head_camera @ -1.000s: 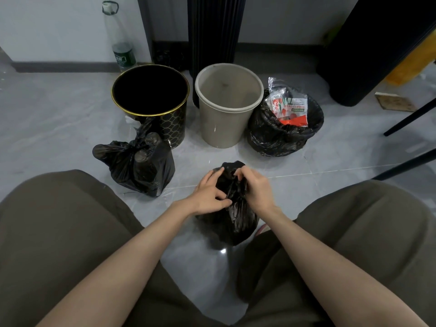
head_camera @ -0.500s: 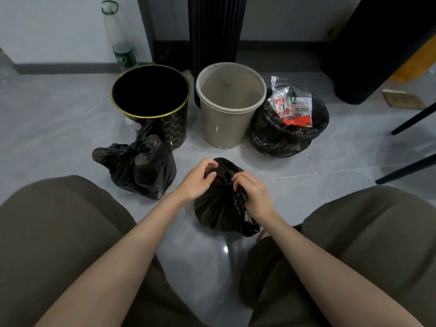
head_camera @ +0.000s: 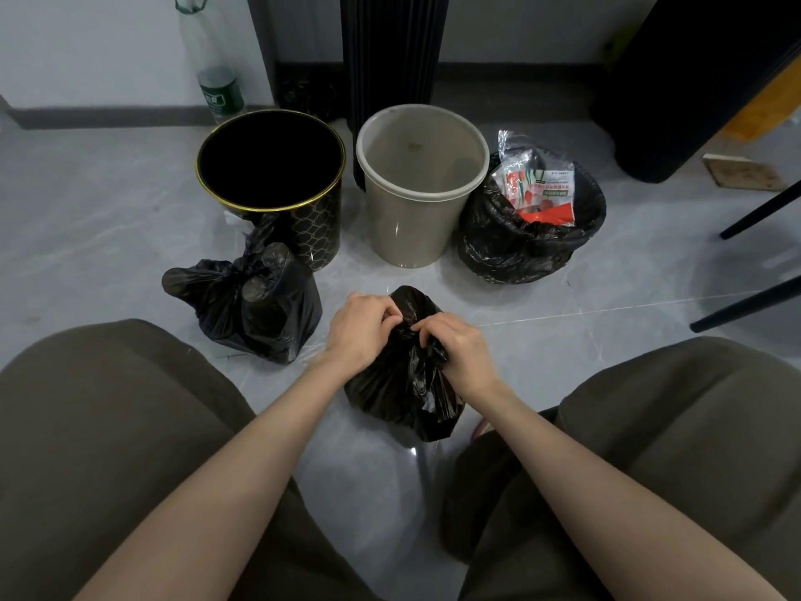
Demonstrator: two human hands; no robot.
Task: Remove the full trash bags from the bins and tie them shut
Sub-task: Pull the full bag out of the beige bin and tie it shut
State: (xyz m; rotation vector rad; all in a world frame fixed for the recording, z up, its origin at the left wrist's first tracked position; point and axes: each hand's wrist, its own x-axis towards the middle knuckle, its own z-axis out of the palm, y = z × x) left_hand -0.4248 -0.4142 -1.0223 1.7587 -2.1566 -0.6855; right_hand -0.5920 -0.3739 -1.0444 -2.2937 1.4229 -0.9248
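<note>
A small black trash bag (head_camera: 398,383) stands on the grey floor between my knees. My left hand (head_camera: 362,329) and my right hand (head_camera: 459,351) both pinch the gathered plastic at its top, fingers curled, close together. A tied black bag (head_camera: 251,314) lies to the left, in front of the black bin with a gold rim (head_camera: 271,184). The beige bin (head_camera: 416,188) beside it holds nothing. To the right, a third bin lined with a black bag (head_camera: 520,245) is open at the top, with plastic wrappers (head_camera: 537,188) sticking out.
A plastic bottle (head_camera: 212,75) stands by the wall behind the black bin. A dark ribbed column (head_camera: 390,49) rises behind the beige bin. A big black object (head_camera: 676,80) and thin black furniture legs (head_camera: 750,219) are at the right. My knees flank the bag.
My hands have come closer together at the top of the small bag, cinching the plastic. The bag's neck looks tighter than half a second ago.
</note>
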